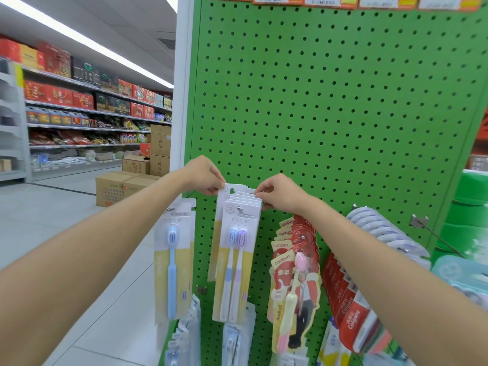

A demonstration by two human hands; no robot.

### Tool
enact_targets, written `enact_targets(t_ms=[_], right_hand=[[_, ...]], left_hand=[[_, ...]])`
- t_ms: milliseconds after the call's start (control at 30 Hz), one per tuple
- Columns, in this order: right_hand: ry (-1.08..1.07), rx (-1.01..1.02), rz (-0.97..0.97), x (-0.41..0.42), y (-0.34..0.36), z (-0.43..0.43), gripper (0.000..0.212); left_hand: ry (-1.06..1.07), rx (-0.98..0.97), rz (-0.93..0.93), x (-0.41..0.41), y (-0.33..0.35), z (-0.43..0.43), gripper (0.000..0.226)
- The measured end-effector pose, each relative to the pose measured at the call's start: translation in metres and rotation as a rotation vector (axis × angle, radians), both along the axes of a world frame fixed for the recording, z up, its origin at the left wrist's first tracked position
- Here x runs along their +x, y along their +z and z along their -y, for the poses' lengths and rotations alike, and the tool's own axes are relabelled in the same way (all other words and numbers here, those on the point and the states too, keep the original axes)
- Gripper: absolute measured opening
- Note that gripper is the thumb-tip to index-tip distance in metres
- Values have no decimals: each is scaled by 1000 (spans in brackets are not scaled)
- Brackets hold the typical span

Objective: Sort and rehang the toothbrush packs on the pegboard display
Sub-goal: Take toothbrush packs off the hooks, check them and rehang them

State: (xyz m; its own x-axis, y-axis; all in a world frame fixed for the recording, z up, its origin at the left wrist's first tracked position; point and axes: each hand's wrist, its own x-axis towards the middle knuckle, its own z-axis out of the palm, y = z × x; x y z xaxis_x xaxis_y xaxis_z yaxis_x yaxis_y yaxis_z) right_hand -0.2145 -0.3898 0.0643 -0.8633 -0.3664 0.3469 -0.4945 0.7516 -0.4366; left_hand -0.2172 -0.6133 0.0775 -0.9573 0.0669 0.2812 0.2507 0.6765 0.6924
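Green pegboard, canban packs, Colgate packs

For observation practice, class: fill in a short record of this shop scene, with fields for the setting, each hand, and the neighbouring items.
setting: green pegboard in a shop aisle
left hand: pinches the top left corner of the twin-brush packs
right hand: grips their top right edge
left neighbour: single blue toothbrush pack
right neighbour: red canban packs, then Colgate packs
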Motion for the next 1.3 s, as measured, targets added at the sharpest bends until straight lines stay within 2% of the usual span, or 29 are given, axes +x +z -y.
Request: enact_targets(t_ms=[267, 467, 633, 900, 1100, 1300], right_hand=[[-47, 7, 27, 12, 3, 6, 23], [-67, -74, -102, 36, 8, 12, 40], [-78, -110, -245, 69, 7, 25, 32], [-61, -272, -427, 140, -26, 40, 24], [-8, -337, -285, 182, -97, 39, 23], [-134, -418, -108, 203, -174, 26, 48]], left_hand=[[183, -67, -57, 19, -2, 2, 14], [282, -120, -158, 43, -6, -5, 21], [305, -96, -206, 79, -7, -13, 27], [381, -76, -213, 148, -18, -27, 21], [325, -19, -109, 184, -63, -34, 16], [116, 260, 126, 201, -134, -50, 9]])
